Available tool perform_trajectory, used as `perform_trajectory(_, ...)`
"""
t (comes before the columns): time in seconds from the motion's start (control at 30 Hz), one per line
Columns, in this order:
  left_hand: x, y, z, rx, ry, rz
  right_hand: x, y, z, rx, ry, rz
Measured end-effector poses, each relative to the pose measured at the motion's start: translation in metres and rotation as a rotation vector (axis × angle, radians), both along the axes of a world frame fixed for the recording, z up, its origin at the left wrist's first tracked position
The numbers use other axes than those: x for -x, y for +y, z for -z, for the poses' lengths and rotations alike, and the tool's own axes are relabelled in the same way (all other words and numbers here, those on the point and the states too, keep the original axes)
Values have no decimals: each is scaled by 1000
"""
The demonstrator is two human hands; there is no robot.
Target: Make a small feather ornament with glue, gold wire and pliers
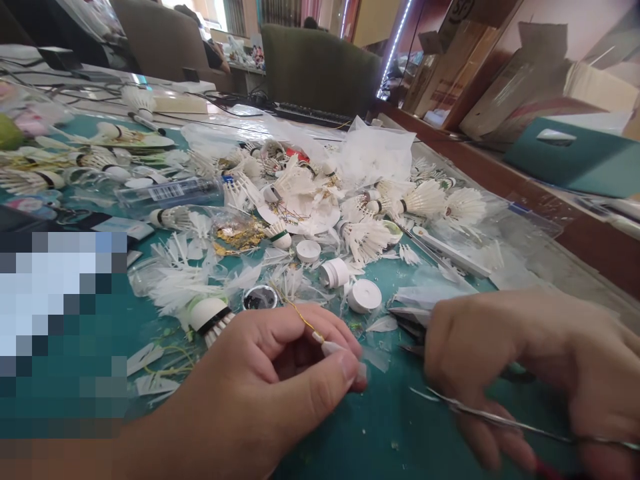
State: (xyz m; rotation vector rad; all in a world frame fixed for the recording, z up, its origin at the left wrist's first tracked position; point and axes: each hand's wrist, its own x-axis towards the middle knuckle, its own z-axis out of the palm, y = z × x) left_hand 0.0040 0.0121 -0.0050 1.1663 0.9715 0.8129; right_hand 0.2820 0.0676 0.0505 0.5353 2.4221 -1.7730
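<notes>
My left hand point(295, 380) is closed, thumb and fingers pinching a small white feather piece point(333, 348). A thin yellow wire point(303, 317) rises from the feather's tip. At the lower right my right hand point(520, 360), blurred by motion, has its fingers around a slim metal tool point(505, 420) whose kind I cannot make out. A white sliver point(423, 395) is by the tool's tip. Dark pointed blades point(410, 321) show beside the right knuckles, mostly hidden. Just behind my left hand, a shuttlecock point(210, 313) lies on the green mat point(370, 433).
Farther back lie a heap of shuttlecocks and loose feathers point(365, 237), round white caps point(365, 296), a black-and-silver ring-shaped lid point(260, 297) and a bag of gold bits point(237, 237). Cardboard boxes point(505, 87) stand right. A chair point(320, 70) and a seated person are beyond.
</notes>
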Motion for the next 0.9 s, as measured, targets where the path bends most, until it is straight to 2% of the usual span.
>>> perform_trajectory(0.1, 0, 0, -1, 15, -15, -2, 12, 0, 3, -34, -91, 16)
perform_trajectory(0.27, 1, -1, 0, -111, -12, -9, 20, -3, 5, -81, -104, 72)
perform_trajectory(0.4, 0, 0, -1, -171, 22, -10, 19, -3, 9, -116, -89, 54)
perform_trajectory(0.9, 2, -3, 4, -152, 39, 27, 22, -2, 14, -139, 5, 45)
